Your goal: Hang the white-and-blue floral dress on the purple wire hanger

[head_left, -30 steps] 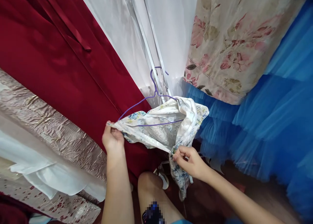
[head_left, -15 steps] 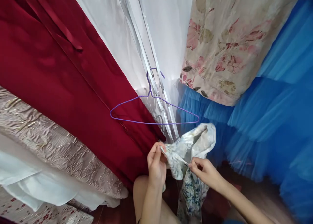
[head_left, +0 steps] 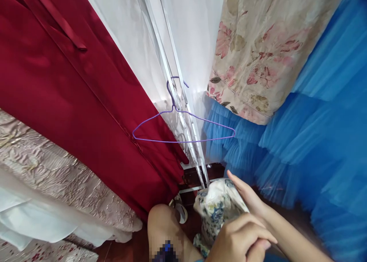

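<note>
A white garment with a blue and green floral print (head_left: 216,208) is bunched low in front of me, above my lap. My left hand (head_left: 241,237) has its fingers curled at the garment's near right side; the cloth inside its grip is mostly hidden. Behind it, my right hand (head_left: 254,197) is against the garment's far right edge, with one digit stretched upward and the rest hidden behind the cloth. Above the garment, an empty purple hanger (head_left: 183,141) hangs by its hook on a white metal rack (head_left: 174,63), apart from both hands.
A long red garment (head_left: 86,101) and a textured pale pink one (head_left: 57,178) hang on the left. To the right hang a floral beige-pink garment (head_left: 258,63) and blue tulle (head_left: 323,139). My bare knee (head_left: 162,220) and a pale shoe (head_left: 181,212) are below.
My left hand has moved right and down, crossing in front of my right hand. The floral garment has dropped lower and turned. The hanger stays on the rack.
</note>
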The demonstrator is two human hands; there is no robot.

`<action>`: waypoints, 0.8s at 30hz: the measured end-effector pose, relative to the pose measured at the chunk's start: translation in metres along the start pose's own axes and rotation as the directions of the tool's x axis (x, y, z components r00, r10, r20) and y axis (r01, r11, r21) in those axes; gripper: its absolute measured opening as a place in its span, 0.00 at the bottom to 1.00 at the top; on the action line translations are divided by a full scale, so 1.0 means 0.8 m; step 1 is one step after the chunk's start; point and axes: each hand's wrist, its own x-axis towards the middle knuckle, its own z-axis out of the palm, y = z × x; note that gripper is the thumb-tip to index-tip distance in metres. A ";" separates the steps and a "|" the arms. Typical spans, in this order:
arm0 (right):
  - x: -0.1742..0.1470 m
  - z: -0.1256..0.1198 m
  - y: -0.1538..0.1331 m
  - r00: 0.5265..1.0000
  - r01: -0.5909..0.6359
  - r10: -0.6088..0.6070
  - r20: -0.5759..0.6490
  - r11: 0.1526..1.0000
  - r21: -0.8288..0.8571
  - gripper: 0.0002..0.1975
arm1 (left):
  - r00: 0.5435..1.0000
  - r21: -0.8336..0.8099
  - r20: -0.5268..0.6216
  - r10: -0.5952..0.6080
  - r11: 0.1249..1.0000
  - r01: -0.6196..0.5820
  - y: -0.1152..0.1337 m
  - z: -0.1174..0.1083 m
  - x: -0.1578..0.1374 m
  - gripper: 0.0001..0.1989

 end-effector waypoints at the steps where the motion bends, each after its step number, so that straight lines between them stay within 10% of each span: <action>1: 0.000 0.006 -0.003 0.997 -0.067 0.065 0.031 0.994 0.087 0.36 | 0.998 -0.003 -0.067 0.019 1.000 -0.019 -0.001 -0.002 -0.008 0.14; 7: -0.013 0.008 -0.001 0.958 -0.245 0.198 0.209 0.943 0.227 0.23 | 0.836 0.046 -0.547 0.036 0.999 -0.013 0.010 -0.067 -0.032 0.11; 11: -0.022 -0.001 -0.014 0.901 -0.279 0.288 0.324 0.957 -0.076 0.23 | 0.934 -0.039 -0.290 -0.210 0.977 0.208 -0.014 -0.093 -0.032 0.21; 15: -0.032 -0.004 -0.084 0.651 -0.078 0.491 0.578 0.801 -0.593 0.17 | 0.892 -0.031 -0.034 -0.450 0.893 0.449 -0.062 -0.085 -0.043 0.27; 20: -0.033 -0.029 -0.182 0.889 0.197 0.253 0.381 0.538 -0.819 0.20 | 0.860 -0.034 -0.052 -0.508 0.861 0.507 -0.087 -0.085 -0.054 0.30; 24: 0.004 -0.052 -0.234 0.963 0.266 -0.116 0.243 0.537 -0.801 0.23 | 0.818 -0.218 -0.272 -0.506 0.861 0.460 -0.070 -0.084 -0.045 0.32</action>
